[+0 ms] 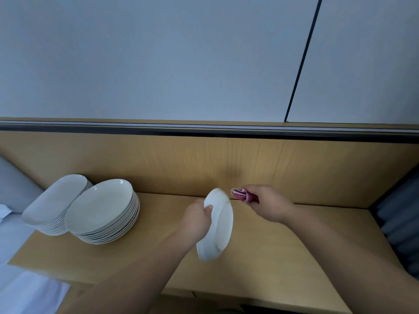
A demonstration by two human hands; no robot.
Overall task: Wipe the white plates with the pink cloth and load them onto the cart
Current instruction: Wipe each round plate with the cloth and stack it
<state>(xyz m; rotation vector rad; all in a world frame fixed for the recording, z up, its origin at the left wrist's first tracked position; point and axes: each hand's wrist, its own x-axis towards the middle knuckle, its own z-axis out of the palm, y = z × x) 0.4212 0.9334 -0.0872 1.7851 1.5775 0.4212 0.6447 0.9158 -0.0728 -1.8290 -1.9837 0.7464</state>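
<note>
Fingers of the left hand (196,219) are curled round the rim of a white plate (218,225), thumb on its face. It is held tilted on edge above the table (294,245), probably so the face is offered for wiping. The pink cloth (240,194) is gripped folded in the right hand (269,205), just beside the plate's top rim. Both forearms are stretched forward. Two stacks of plates (102,207) are seen at left; no cart is seen.

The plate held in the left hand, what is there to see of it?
The plate is plain white, glossy like ceramic, shallow with a raised rim. It is tipped nearly on edge, hollow side facing right, above the wooden counter. The left hand grips its upper rim; the pink cloth is close but apart.
</note>
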